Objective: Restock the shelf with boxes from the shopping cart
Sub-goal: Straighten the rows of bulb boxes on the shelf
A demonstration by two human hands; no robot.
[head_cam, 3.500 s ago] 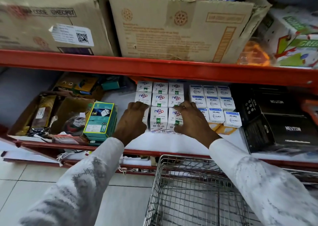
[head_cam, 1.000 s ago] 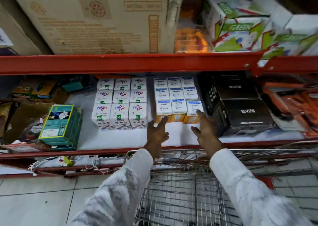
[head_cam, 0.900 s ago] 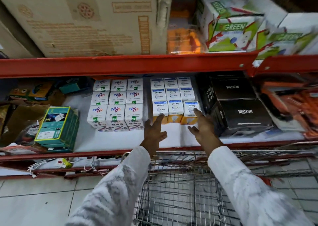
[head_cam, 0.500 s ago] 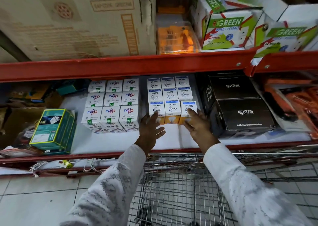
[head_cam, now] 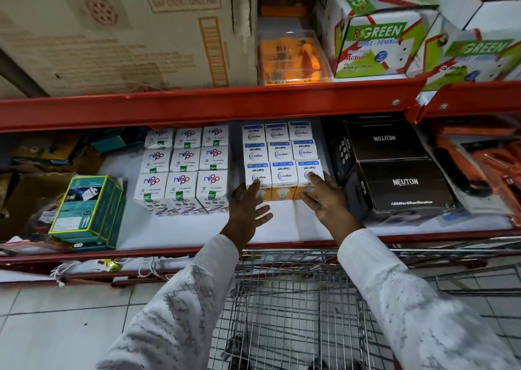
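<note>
Red metal shelf (head_cam: 197,107) seen from above, its white-lined lower deck running across mid-frame. At centre, a block of white-and-blue Wipro boxes (head_cam: 283,155) is stacked three wide, the front row showing orange faces with a bulb picture. Left hand (head_cam: 248,206) is held spread, fingers apart, index fingertip touching the front-left box of the block; nothing is gripped. Right hand (head_cam: 324,197) is laid flat and open against the front-right box, fingers slightly apart, thumb low beside the orange face; nothing is pinched. Both wrists are covered by white patterned sleeves (head_cam: 180,313). Just left of the Wipro block, apart by a narrow gap, a second block of white Nippo boxes (head_cam: 183,172) is stacked three wide. Further left, a green-and-yellow box (head_cam: 87,209) is standing tilted near the shelf edge, beside loose brown cartons at the frame's left edge. Right of the Wipro block, two black Neuton boxes (head_cam: 394,166) are set one behind the other. On the upper shelf, a large brown carton (head_cam: 127,31) is noted at upper left, a clear orange-tinted case (head_cam: 293,56) at upper centre, and green-printed white boxes (head_cam: 377,31) at upper right. A wire shopping cart (head_cam: 296,299) is parked at lower centre against the shelf, over white floor tiles; no boxes can be made out in the visible basket.
</note>
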